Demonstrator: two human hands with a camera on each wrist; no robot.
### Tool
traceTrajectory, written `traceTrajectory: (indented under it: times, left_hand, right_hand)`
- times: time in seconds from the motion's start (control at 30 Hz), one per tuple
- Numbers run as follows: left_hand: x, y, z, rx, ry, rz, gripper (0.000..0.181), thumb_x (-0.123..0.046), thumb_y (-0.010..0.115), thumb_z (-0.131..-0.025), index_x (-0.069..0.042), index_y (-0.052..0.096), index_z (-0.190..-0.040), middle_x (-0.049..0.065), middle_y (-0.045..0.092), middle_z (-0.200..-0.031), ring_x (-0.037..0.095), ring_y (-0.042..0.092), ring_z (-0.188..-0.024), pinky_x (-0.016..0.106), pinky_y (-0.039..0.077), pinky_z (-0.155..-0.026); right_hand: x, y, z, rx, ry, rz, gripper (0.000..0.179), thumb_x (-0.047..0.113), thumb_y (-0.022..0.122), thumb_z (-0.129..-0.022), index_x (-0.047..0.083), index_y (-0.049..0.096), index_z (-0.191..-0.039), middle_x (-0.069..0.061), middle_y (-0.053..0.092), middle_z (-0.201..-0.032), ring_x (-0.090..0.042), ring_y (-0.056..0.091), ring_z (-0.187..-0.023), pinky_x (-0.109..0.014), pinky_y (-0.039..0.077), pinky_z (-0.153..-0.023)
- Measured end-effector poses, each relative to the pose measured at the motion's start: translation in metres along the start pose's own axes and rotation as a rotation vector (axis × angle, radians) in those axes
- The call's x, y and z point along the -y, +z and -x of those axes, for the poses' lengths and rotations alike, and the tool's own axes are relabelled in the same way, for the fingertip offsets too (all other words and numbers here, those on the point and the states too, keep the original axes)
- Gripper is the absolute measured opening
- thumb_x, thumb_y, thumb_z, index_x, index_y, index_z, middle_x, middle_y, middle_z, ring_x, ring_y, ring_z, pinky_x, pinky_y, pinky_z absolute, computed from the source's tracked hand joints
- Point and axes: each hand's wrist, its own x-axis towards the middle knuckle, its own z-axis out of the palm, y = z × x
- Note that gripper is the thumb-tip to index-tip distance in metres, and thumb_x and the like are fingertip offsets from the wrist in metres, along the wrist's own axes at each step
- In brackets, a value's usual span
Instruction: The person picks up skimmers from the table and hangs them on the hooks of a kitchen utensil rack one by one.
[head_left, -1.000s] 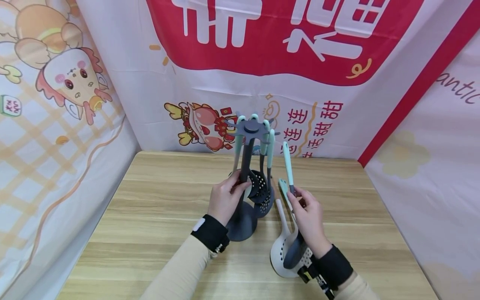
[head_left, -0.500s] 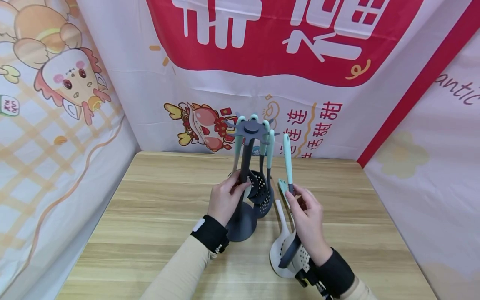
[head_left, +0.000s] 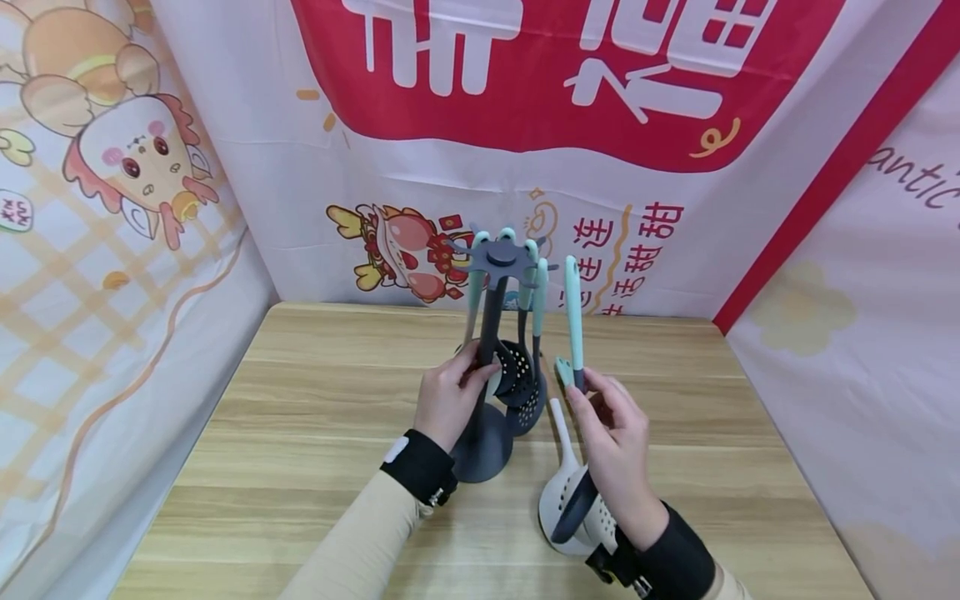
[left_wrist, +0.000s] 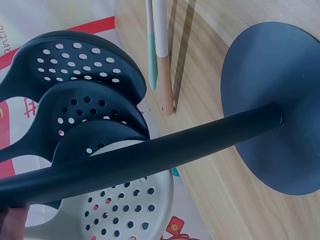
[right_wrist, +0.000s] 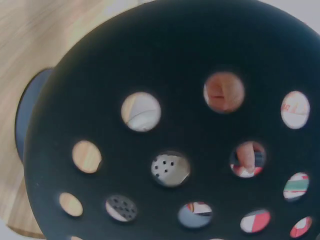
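Turning the dark slotted skimmer [head_left: 576, 507] in the right hand [head_left: 621, 437], brought its head more nearly edge-on in the head view than a second earlier and drew it slightly leftward across the loose white utensils [head_left: 553, 500], also raising the tip of the mint handle a touch in the last half second. Kept hold of the neck just below that handle, pinching it between thumb and fingers. Moved the left hand [head_left: 452, 396] hardly at all, holding the dark stand [head_left: 492, 321] by its post between thumb and curled fingers, and so left it upright in the same spot on the tabletop [head_left: 337, 400]. Set the handle's tip just right of the stand's crown in the head view, apart from it there; could not tell the gap in depth. Left the hanging dark slotted utensils [left_wrist: 90, 87] and the white slotted utensil [left_wrist: 131, 220] on the stand, seemingly undisturbed. Judged this a small correction of angle rather than a finished step: skimmer better lined up beside a steadied stand, but not on its hooks. Saw mostly the holed head in the right-wrist view, too close to show the grip.
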Motion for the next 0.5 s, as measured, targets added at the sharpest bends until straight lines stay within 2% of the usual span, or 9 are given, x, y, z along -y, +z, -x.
traceTrajectory:
  times: [0.17, 0.33, 0.5]
  left_hand:
    - [-0.001, -0.001, -0.001, 0.005, 0.002, 0.007, 0.026, -0.02, 0.069, -0.092, -0.007, 0.07, -0.114, 0.01, 0.076, -0.095, 0.021, 0.075, -0.081, 0.033, 0.061, -0.075]
    - [-0.001, -0.001, 0.0, 0.0, 0.005, 0.007, 0.027, -0.02, 0.069, -0.092, -0.007, 0.07, -0.115, 0.01, 0.076, -0.096, 0.02, 0.075, -0.081, 0.032, 0.061, -0.074]
    - [0.0, -0.001, 0.0, 0.006, -0.008, -0.005, 0.027, -0.021, 0.07, -0.092, -0.007, 0.07, -0.115, 0.01, 0.076, -0.096, 0.02, 0.075, -0.081, 0.032, 0.061, -0.074]
  right_hand:
    - [0.008, 0.001, 0.002, 0.001, -0.056, -0.014, 0.025, -0.009, 0.061, -0.091, -0.004, 0.068, -0.115, 0.013, 0.06, -0.089, -0.005, 0.049, -0.063, -0.017, 0.043, -0.054]
    - [0.014, 0.003, 0.003, 0.009, -0.117, -0.054, 0.026, -0.013, 0.061, -0.089, -0.005, 0.069, -0.113, 0.009, 0.062, -0.09, -0.005, 0.052, -0.064, -0.016, 0.046, -0.057]
    - [0.016, 0.005, 0.005, 0.021, -0.131, -0.074, 0.028, -0.014, 0.062, -0.088, -0.005, 0.069, -0.113, 0.007, 0.062, -0.09, -0.006, 0.053, -0.065, -0.016, 0.048, -0.057]
